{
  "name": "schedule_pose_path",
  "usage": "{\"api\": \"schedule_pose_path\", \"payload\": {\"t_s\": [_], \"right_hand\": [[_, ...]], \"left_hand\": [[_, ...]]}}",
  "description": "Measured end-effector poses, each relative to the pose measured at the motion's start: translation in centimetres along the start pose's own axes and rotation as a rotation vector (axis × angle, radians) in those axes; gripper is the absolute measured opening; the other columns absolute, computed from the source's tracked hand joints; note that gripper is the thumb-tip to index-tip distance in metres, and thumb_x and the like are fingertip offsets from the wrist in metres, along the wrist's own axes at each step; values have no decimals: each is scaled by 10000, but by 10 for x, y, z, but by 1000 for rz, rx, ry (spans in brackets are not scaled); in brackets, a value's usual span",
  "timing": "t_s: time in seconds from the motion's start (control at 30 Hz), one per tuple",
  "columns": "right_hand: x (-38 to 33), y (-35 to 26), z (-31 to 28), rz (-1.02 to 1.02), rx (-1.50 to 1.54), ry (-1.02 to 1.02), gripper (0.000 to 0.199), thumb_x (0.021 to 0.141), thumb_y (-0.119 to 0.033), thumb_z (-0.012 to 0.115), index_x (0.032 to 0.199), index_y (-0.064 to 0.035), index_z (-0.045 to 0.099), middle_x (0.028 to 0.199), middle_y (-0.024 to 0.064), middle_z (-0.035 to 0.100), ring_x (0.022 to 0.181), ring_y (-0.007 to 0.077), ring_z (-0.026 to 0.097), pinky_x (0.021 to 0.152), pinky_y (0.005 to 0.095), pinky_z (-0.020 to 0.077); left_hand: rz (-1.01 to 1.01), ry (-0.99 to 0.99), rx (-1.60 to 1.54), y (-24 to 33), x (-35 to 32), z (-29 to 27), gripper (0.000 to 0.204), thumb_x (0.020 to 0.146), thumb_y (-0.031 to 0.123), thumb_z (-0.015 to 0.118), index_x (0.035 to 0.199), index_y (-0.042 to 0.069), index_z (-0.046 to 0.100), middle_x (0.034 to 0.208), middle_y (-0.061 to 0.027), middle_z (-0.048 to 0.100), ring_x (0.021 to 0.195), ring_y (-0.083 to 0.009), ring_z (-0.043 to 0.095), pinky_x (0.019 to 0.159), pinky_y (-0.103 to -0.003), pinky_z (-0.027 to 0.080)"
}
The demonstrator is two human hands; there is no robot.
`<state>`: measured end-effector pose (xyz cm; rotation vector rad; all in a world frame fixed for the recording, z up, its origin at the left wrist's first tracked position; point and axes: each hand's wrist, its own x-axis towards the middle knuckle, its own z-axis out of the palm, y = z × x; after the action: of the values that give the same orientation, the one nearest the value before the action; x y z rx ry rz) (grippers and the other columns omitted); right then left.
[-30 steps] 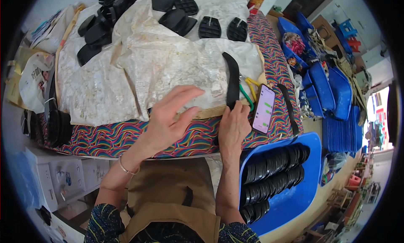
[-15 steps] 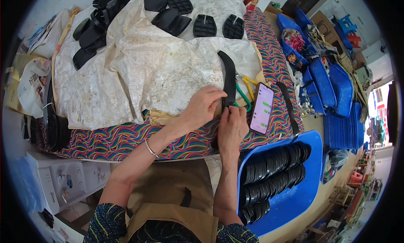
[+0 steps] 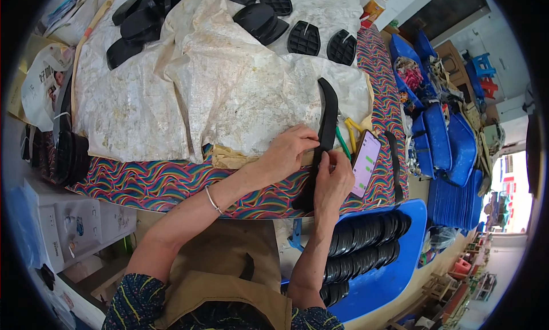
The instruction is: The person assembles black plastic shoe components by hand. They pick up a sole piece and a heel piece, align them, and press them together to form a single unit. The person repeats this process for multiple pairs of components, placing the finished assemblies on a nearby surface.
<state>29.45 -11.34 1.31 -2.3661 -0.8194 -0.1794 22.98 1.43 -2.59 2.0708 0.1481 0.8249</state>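
Note:
A long, curved black strap lies over the front edge of the cloth-covered table, its lower end hanging down past my fingers. My left hand is closed, with thumb and fingertips pinching the strap's left edge. Just below and to the right, my right hand pinches the same strap, its fingers bent. Pliers with one green and one yellow handle lie right beside the strap, partly hidden by it. A phone with a lit screen rests to the right of my right hand.
Another black strap lies at the table's right edge. Black soles or heel pieces sit on the stained white sheet at the back. Below right, a blue tub holds rows of black pieces. Blue crates are stacked farther right.
The whole view has shifted, so the table's things appear farther right. Both hands remain at the strap; more of its lower end now shows between and below them.

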Motion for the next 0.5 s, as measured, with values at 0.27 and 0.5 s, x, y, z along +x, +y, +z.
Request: {"api": "schedule_pose_path", "payload": {"t_s": [0.27,0.5], "right_hand": [[10,-6,-3,-5,-131,-58,284,863,-199,675,1064,-6,619,868,154,623,759,342,638,650,437,486],[16,-6,0,-36,-185,-70,251,856,-197,649,996,9,677,846,156,627,754,336,641,650,429,492]], "left_hand": [[-23,28,-5,-1,-1,2,290,694,-108,560,942,-39,695,1024,-129,633,1013,-307,585,895,-394,473],[-32,68,-15,-2,-1,4,256,722,-85,569,945,-32,684,1011,-126,634,984,-309,595,868,-392,474]]}}
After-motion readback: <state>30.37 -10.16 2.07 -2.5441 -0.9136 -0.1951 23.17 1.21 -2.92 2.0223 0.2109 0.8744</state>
